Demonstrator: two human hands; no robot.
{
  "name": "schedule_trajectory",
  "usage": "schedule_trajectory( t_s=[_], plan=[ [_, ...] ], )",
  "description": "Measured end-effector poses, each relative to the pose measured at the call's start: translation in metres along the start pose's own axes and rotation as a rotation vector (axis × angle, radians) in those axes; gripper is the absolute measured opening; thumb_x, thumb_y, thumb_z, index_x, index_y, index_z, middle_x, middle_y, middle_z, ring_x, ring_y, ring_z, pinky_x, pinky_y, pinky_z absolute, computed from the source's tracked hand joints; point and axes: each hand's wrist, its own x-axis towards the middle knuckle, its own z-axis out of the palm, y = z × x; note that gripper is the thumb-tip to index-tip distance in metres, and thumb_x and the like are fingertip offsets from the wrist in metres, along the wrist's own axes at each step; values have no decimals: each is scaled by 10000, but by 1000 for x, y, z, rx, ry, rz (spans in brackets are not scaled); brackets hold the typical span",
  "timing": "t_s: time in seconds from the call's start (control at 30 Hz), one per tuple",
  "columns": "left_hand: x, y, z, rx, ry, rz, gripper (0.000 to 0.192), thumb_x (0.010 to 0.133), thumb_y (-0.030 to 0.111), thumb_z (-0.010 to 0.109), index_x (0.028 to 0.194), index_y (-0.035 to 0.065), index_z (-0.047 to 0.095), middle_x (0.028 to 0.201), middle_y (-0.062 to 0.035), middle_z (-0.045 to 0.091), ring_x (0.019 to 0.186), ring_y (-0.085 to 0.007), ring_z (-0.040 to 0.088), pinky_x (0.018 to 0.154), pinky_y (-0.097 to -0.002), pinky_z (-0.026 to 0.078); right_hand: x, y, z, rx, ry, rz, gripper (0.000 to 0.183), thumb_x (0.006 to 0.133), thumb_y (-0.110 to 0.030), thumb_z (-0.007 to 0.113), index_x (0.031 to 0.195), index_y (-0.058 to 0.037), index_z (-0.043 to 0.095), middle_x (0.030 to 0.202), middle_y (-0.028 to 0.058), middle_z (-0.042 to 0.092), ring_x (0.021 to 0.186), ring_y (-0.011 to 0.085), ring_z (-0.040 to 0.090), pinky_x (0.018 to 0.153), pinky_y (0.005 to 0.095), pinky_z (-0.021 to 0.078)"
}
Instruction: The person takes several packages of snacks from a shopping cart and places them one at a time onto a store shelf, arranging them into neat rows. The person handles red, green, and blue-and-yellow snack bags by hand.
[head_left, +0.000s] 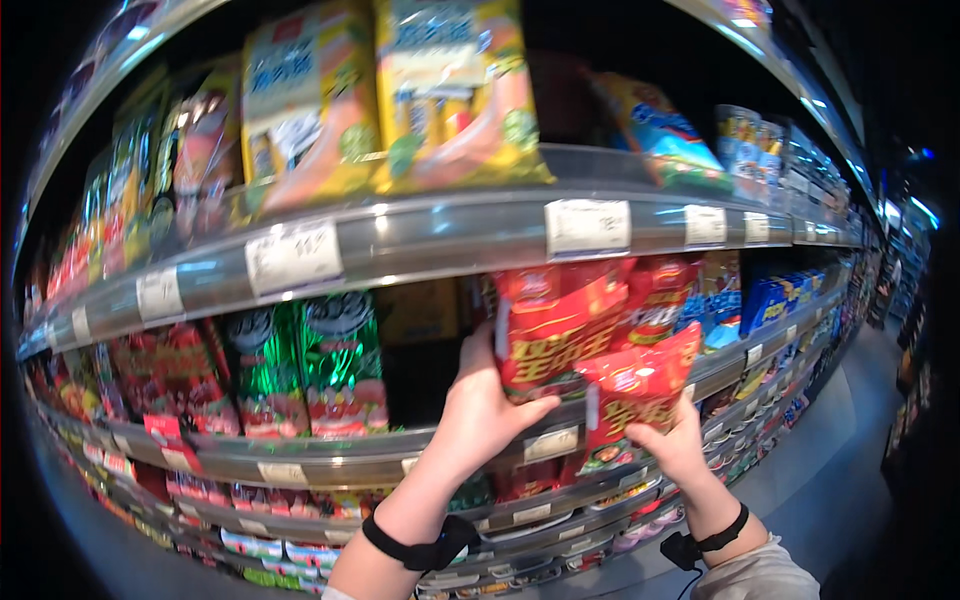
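My right hand (679, 442) grips a red snack bag (637, 405) with gold lettering, thumb across its front. It is held out in front of the shelf lip, tilted to the right. My left hand (484, 401) reaches in at the left side of a similar, larger-looking red bag (559, 330) on the middle shelf. Its fingers are partly hidden beside or behind that bag, while the thumb points right below it, apart from the bag's front. Whether the left fingers grip the bag cannot be told. Another red bag (656, 296) stands just to the right.
Green foil bags (341, 360) stand to the left on the same shelf (352, 454). Above, yellow snack bags (457, 97) stand behind a shelf lip with price tags (589, 227). Blue boxes (780, 300) are farther right. Lower shelves carry more packages; an aisle floor (810, 450) runs right.
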Motion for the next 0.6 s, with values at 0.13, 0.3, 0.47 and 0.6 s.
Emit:
schedule_trajectory(
  t_s=[0.13, 0.3, 0.47, 0.6],
  plan=[
    [2, 1, 9, 63, -5, 3, 969, 628, 237, 839, 1356, -32, 259, 1258, -245, 425, 1151, -374, 483, 958, -399, 428, -5, -3, -4, 85, -4, 21, 590, 763, -68, 746, 1251, -4, 421, 1149, 78, 589, 1037, 133, 573, 894, 304, 474],
    [12, 7, 9, -256, -93, -242, 896, 684, 185, 819, 1361, -13, 267, 1222, -203, 532, 1112, -277, 556, 942, -360, 448, -19, 2, -12, 110, -5, 67, 591, 761, -68, 751, 1245, 9, 422, 1144, 81, 591, 1031, 128, 572, 870, 302, 488],
    [19, 6, 13, -347, -105, -418, 759, 738, 60, 773, 1316, 7, 284, 1118, -131, 580, 975, -200, 598, 814, -316, 520, -32, 12, -19, 95, -26, 56, 528, 753, -97, 771, 1172, 9, 467, 1101, 74, 605, 1004, 108, 572, 879, 298, 477],
    [19, 2, 12, -421, -78, -358, 829, 710, 51, 793, 1336, -5, 252, 1197, -141, 539, 1071, -212, 554, 893, -327, 485, -41, 13, -25, 121, -42, 88, 509, 755, -117, 777, 1145, 1, 473, 1090, 65, 601, 1007, 103, 563, 891, 296, 463]
  ],
)
